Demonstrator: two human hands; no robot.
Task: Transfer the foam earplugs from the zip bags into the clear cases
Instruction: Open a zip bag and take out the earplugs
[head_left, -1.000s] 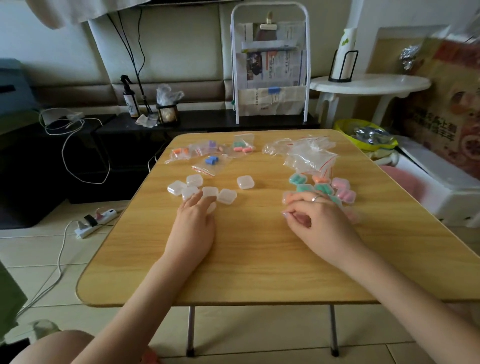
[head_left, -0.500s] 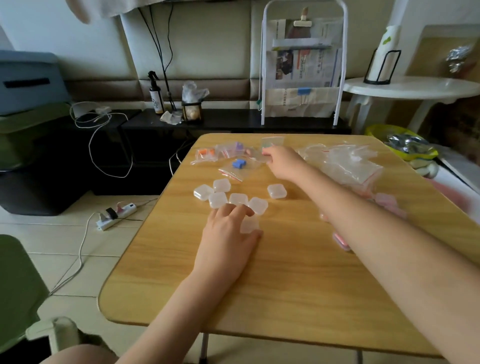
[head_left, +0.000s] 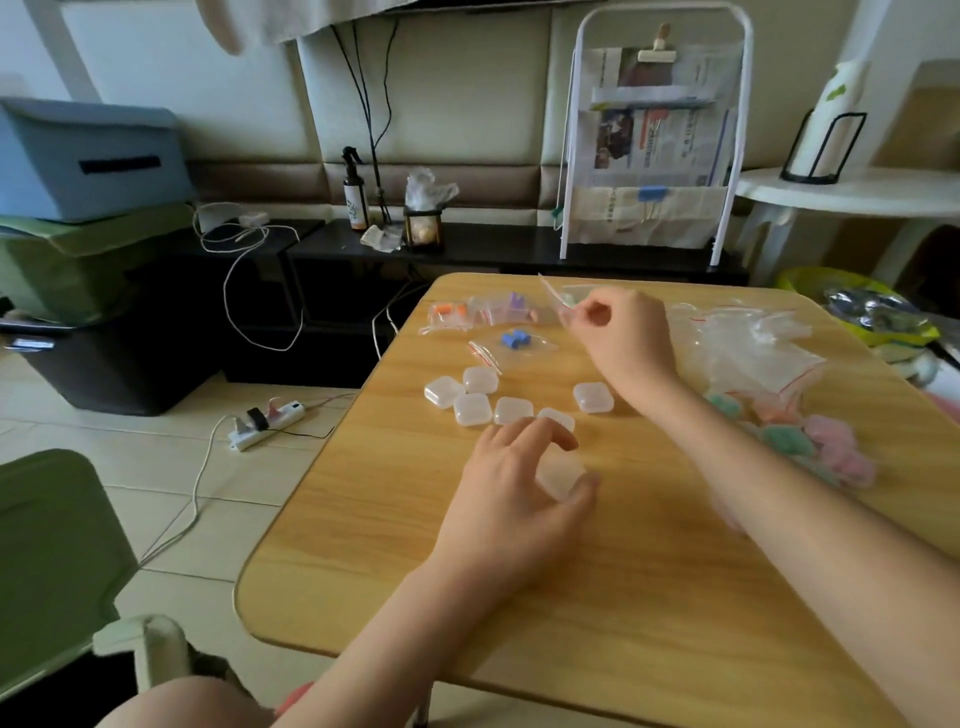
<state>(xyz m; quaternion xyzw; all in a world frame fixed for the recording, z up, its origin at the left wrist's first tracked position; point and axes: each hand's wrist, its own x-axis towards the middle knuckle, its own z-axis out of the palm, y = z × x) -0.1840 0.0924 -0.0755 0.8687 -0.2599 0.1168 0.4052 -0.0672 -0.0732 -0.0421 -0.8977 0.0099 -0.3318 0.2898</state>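
Head view, looking down, close over table (head_left: 363, 519).

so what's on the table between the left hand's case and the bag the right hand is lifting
In the head view, a row of empty clear cases lies between the left hand and the right hand, then bare tabletop.

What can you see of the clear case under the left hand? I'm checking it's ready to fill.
The clear case is a small, rounded-square box of frosted translucent plastic, lying flat on the wooden table, nearer the person than the other cases. The left hand curls round it, thumb and fingertips at its edges. It looks empty and closed, though blur leaves that uncertain.
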